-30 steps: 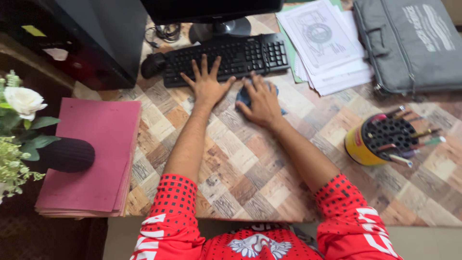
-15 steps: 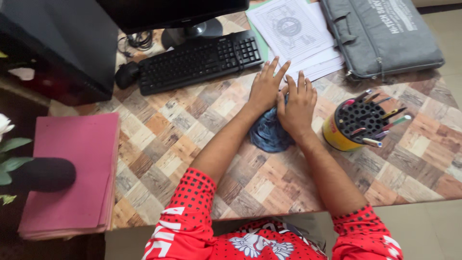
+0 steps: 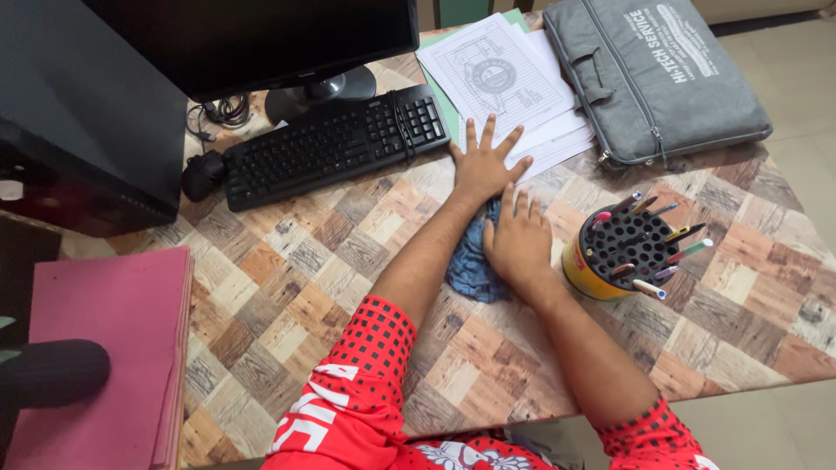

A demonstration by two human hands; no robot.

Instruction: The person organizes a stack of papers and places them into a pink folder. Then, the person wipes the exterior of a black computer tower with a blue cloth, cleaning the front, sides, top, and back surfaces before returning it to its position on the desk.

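Right hand [image 3: 518, 244] flat, unclenched, on blue cloth [image 3: 470, 265]; left hand [image 3: 483, 165] spread open against paper stack [image 3: 505, 83]

I see a keyboard [image 3: 335, 146], mouse [image 3: 202, 175] and monitor [image 3: 261, 39] left of my hands, a pen holder [image 3: 614, 254] just right of them, a grey bag [image 3: 653, 78] beyond, and pink folders [image 3: 109, 348] far left.
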